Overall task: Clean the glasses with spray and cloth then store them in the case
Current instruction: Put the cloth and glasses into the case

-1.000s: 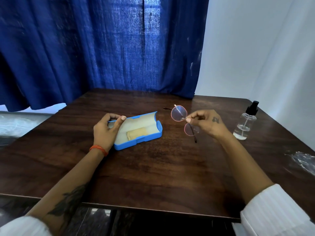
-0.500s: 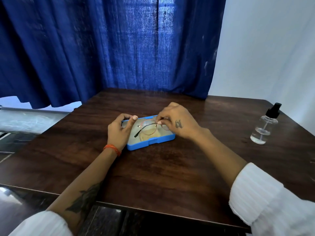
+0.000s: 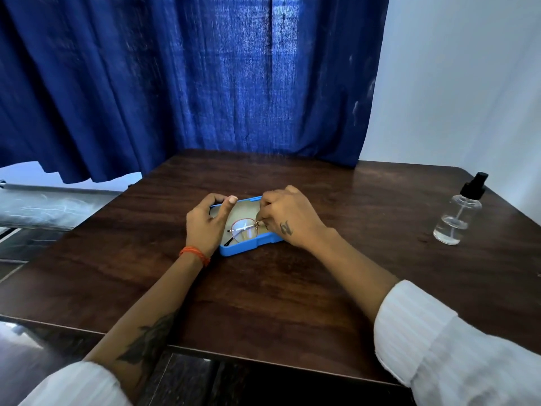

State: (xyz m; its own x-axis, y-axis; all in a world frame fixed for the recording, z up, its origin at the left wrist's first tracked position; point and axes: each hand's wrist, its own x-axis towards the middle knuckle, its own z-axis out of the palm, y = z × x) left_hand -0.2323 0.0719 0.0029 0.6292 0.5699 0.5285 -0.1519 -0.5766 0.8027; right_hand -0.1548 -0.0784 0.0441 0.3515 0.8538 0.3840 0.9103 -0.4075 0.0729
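Observation:
A blue glasses case (image 3: 248, 248) lies open in the middle of the dark wooden table (image 3: 263, 303). The round thin-framed glasses (image 3: 243, 229) lie folded inside its pale lining. My right hand (image 3: 288, 219) is over the right half of the case and pinches the glasses at the bridge side. My left hand (image 3: 206, 222) grips the left end of the case and its raised lid, thumb up. The cloth is hidden under the glasses and my right hand. A clear spray bottle (image 3: 459, 213) with a black pump stands at the table's right edge.
A blue curtain (image 3: 190, 83) hangs behind the table's far edge, a white wall (image 3: 468, 83) to the right. A grey ledge (image 3: 44, 206) runs past the table's left side. Bare wood lies between the case and the near edge.
My right hand has carried the glasses from the air right of the case down into the case. My left hand stays on the lid. The view has shifted so the bottle sits further right.

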